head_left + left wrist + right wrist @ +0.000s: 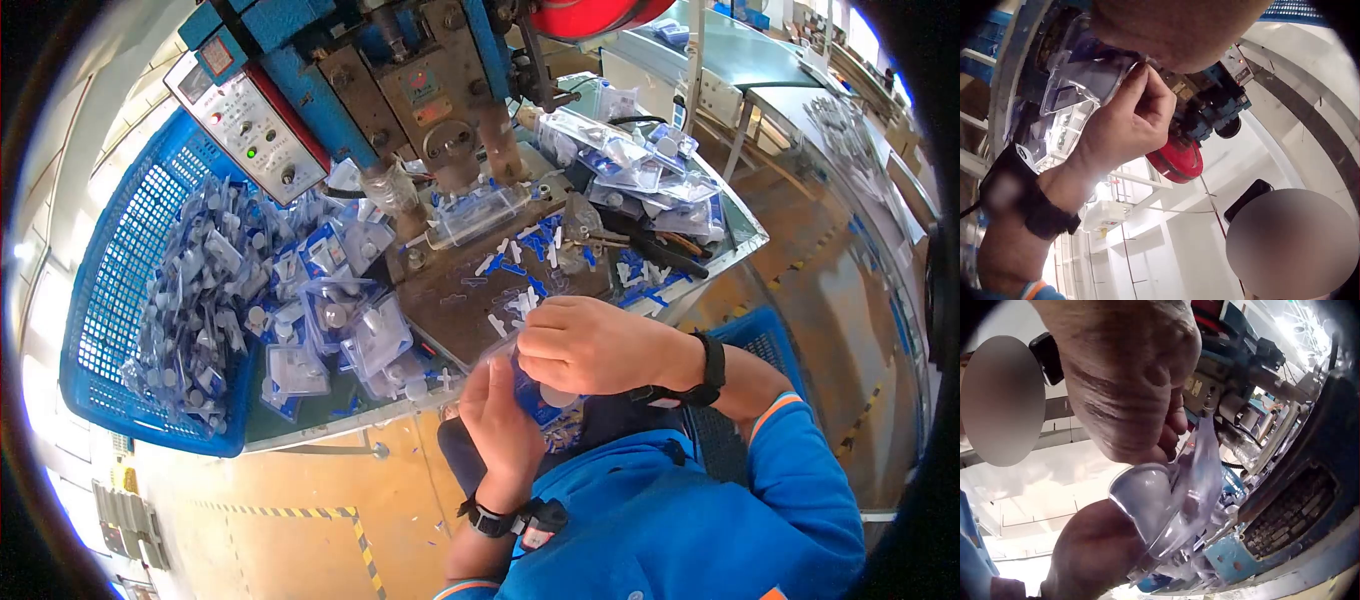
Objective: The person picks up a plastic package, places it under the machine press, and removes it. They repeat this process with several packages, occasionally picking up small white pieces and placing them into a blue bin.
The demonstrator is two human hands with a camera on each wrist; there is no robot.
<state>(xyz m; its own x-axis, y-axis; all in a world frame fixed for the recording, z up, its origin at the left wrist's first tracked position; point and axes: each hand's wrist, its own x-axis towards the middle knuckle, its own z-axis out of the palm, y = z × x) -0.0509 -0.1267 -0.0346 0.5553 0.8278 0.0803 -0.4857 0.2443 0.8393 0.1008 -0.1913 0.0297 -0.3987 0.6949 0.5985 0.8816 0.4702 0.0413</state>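
Both hands hold a clear plastic blister pack with a blue card (pixel 535 392) in front of the body, over the table's front edge. My left hand (pixel 503 420) grips its left side, thumb up near the top edge. The right hand (pixel 605 348) pinches the upper edge with curled fingers, partly covering the pack. In the left wrist view, the pack's clear shell (pixel 1088 78) shows beside the right hand's thumb and forefinger. A rounded, cup-like bulge (pixel 1144 494) of the shell stands out below the right hand in the right wrist view.
Ahead stands a blue press machine (pixel 440 130) with a control box (pixel 245 130). Left, a blue basket (pixel 95 350) overflows with similar packs; more packs (pixel 640 165) lie piled at the right. Small white and blue plastic scraps (pixel 540 245) litter the table between, near dark-handled pliers (pixel 660 248).
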